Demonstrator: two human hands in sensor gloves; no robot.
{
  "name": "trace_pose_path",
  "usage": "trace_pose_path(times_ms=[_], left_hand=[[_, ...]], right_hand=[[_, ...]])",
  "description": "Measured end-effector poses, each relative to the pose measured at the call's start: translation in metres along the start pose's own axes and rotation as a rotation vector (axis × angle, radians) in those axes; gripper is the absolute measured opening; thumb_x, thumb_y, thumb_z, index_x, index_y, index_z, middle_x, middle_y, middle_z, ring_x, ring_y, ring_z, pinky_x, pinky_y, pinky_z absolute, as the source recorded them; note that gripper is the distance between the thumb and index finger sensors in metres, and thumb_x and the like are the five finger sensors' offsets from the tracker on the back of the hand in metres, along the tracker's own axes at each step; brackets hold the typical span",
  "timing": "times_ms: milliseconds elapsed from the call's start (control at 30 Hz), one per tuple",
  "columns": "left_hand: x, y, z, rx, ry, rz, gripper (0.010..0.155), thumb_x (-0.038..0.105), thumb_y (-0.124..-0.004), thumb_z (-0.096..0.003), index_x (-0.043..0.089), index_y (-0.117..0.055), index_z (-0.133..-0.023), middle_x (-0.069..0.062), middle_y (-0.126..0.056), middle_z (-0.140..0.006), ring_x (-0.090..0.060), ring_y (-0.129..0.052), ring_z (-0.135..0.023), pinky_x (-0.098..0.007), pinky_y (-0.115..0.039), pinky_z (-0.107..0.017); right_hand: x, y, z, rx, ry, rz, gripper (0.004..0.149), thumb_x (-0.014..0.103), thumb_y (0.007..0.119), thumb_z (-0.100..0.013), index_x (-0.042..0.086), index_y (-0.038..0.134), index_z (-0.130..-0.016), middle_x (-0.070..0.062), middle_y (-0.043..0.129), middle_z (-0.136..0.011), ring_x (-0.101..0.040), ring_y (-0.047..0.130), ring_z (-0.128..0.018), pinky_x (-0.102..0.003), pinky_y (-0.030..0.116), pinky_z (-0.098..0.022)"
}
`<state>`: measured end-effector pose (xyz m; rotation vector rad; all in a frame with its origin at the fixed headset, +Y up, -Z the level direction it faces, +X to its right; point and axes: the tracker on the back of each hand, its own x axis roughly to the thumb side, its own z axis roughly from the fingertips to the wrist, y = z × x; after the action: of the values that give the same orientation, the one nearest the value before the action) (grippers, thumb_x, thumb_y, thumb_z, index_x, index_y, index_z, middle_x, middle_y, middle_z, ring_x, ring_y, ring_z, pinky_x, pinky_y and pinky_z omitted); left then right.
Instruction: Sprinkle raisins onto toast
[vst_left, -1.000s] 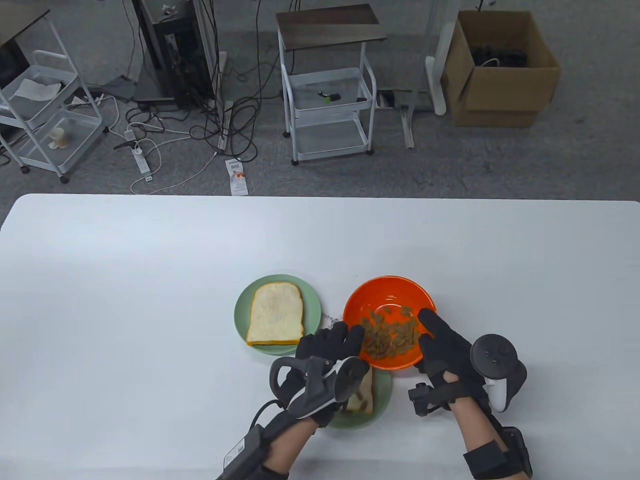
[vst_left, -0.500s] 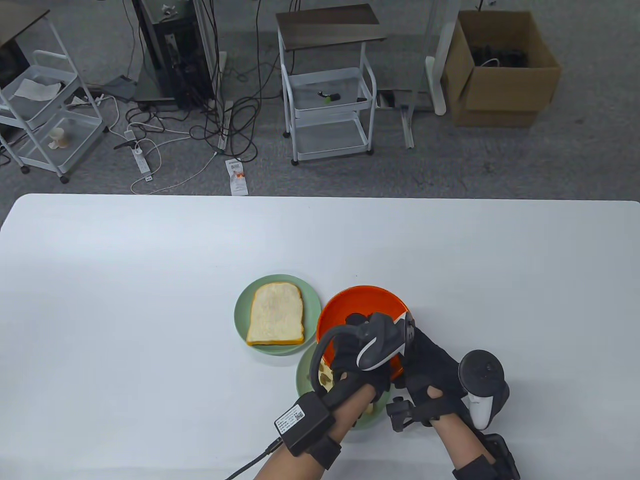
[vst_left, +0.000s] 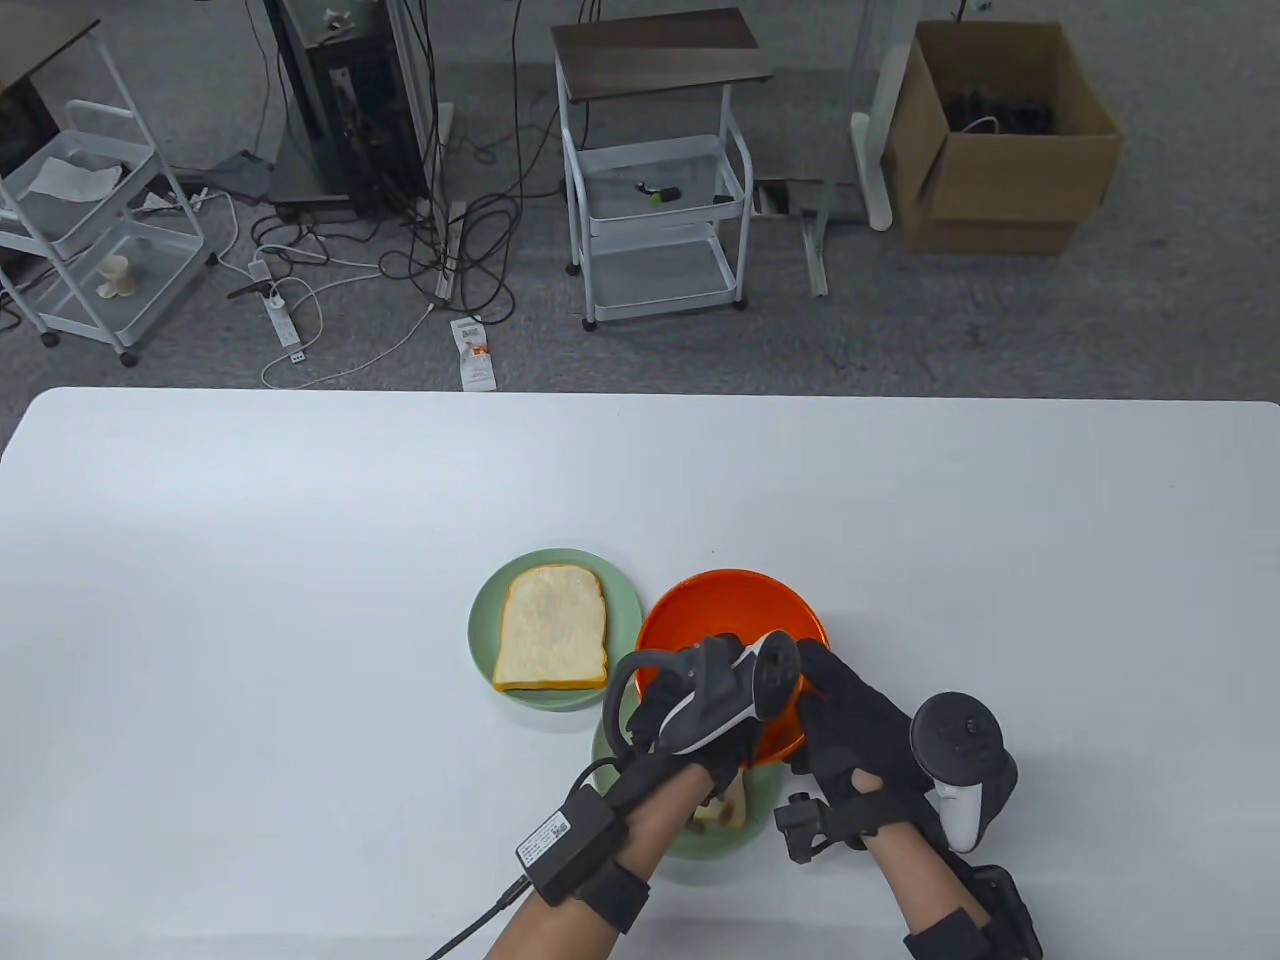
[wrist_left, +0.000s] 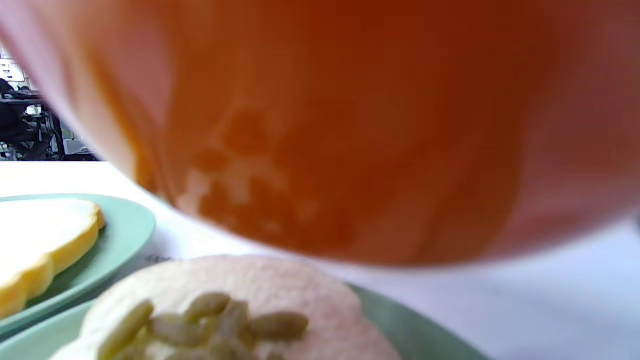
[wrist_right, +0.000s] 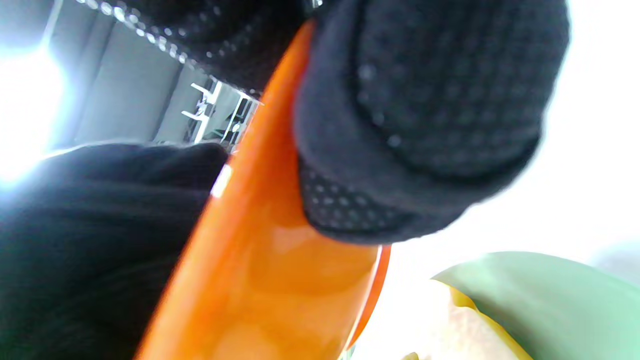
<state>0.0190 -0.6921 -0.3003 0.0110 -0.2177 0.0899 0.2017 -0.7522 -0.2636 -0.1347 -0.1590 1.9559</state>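
Observation:
My right hand grips the near right rim of the orange bowl and holds it lifted over the near green plate. The right wrist view shows its gloved fingers clamped on the bowl's wall. My left hand reaches over the bowl from the near side; its fingers are hidden by the tracker. The near toast carries several raisins, seen under the bowl in the left wrist view. A second, bare toast lies on the far green plate.
The two green plates sit close together, left of and under the bowl. The white table stretches wide on both sides. Carts, cables and a cardboard box stand on the floor beyond the table's far edge.
The bowl stood on the table with raisins showing. My right hand has lifted it left and nearer, over the near plate. My left hand has moved from its left rim to over it.

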Motion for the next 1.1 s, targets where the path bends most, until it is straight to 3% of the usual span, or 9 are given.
trace_pose_path(times_ms=[167,333,433,600,800,867,967,1033,1100], left_hand=[[-0.024,0.024,0.001,0.077,0.032,0.155,0.040,0.046,-0.104,-0.0353,0.040,-0.098,-0.074,0.006,-0.102,-0.071,-0.010,-0.115,-0.030,-0.023,-0.101,-0.025],[-0.074,0.035,-0.015,0.097,0.151,0.173,0.040,0.047,-0.104,-0.0361,0.041,-0.097,-0.075,0.007,-0.102,-0.072,-0.010,-0.115,-0.032,-0.023,-0.101,-0.026],[-0.112,0.024,-0.029,0.067,0.250,0.194,0.040,0.046,-0.103,-0.0368,0.041,-0.097,-0.075,0.006,-0.101,-0.073,-0.010,-0.115,-0.033,-0.023,-0.101,-0.027],[-0.161,-0.017,-0.047,-0.021,0.391,0.146,0.041,0.045,-0.101,-0.0397,0.041,-0.094,-0.079,0.006,-0.099,-0.078,-0.010,-0.115,-0.039,-0.024,-0.101,-0.032],[-0.179,-0.044,-0.056,-0.073,0.388,0.043,0.041,0.046,-0.091,-0.0442,0.041,-0.091,-0.085,0.008,-0.104,-0.076,-0.011,-0.113,-0.041,-0.028,-0.097,-0.033],[-0.181,-0.044,-0.055,-0.067,0.388,-0.014,0.044,0.053,-0.084,-0.0452,0.041,-0.090,-0.087,0.009,-0.104,-0.077,-0.011,-0.113,-0.039,-0.028,-0.096,-0.032],[-0.183,-0.040,-0.055,-0.161,0.378,-0.059,0.051,0.064,-0.078,-0.0442,0.039,-0.093,-0.086,0.005,-0.101,-0.084,-0.012,-0.111,-0.036,-0.029,-0.095,-0.030],[-0.182,-0.035,-0.053,-0.221,0.370,-0.045,0.056,0.068,-0.072,-0.0443,0.039,-0.090,-0.089,0.002,-0.095,-0.092,-0.014,-0.111,-0.038,-0.030,-0.095,-0.032],[-0.177,-0.024,-0.049,-0.210,0.335,-0.006,0.062,0.070,-0.071,-0.0435,0.037,-0.087,-0.093,0.000,-0.092,-0.096,-0.015,-0.111,-0.038,-0.030,-0.094,-0.031]], right_hand=[[-0.011,-0.002,-0.007,-0.007,0.037,0.018,0.047,0.016,0.089,-0.044,0.008,0.086,-0.090,-0.036,0.092,-0.075,-0.030,0.111,-0.016,-0.026,0.099,-0.007],[-0.014,-0.003,-0.009,-0.017,0.038,0.060,0.047,0.016,0.089,-0.044,0.008,0.086,-0.090,-0.036,0.092,-0.075,-0.030,0.111,-0.016,-0.026,0.099,-0.007],[-0.014,-0.004,-0.011,-0.020,0.035,0.079,0.047,0.016,0.089,-0.044,0.008,0.086,-0.090,-0.036,0.092,-0.075,-0.031,0.111,-0.015,-0.027,0.099,-0.007],[-0.014,-0.007,-0.013,-0.028,0.024,0.091,0.047,0.016,0.089,-0.044,0.007,0.086,-0.090,-0.036,0.092,-0.075,-0.031,0.111,-0.015,-0.027,0.099,-0.007],[-0.015,-0.007,-0.015,-0.027,0.009,0.114,0.047,0.016,0.089,-0.044,0.008,0.087,-0.090,-0.036,0.092,-0.075,-0.031,0.111,-0.016,-0.027,0.099,-0.007],[-0.015,-0.007,-0.015,-0.024,0.006,0.116,0.047,0.016,0.089,-0.044,0.008,0.087,-0.090,-0.036,0.092,-0.075,-0.031,0.111,-0.016,-0.027,0.099,-0.007],[-0.014,-0.007,-0.016,-0.019,0.003,0.116,0.047,0.016,0.089,-0.044,0.008,0.087,-0.090,-0.036,0.092,-0.075,-0.031,0.111,-0.016,-0.027,0.099,-0.007],[-0.014,-0.006,-0.016,-0.016,0.000,0.117,0.047,0.016,0.089,-0.044,0.008,0.087,-0.090,-0.036,0.092,-0.075,-0.031,0.111,-0.016,-0.027,0.098,-0.007],[-0.015,-0.006,-0.016,-0.013,-0.001,0.118,0.046,0.016,0.089,-0.044,0.008,0.087,-0.090,-0.036,0.092,-0.075,-0.031,0.111,-0.016,-0.027,0.098,-0.007]])
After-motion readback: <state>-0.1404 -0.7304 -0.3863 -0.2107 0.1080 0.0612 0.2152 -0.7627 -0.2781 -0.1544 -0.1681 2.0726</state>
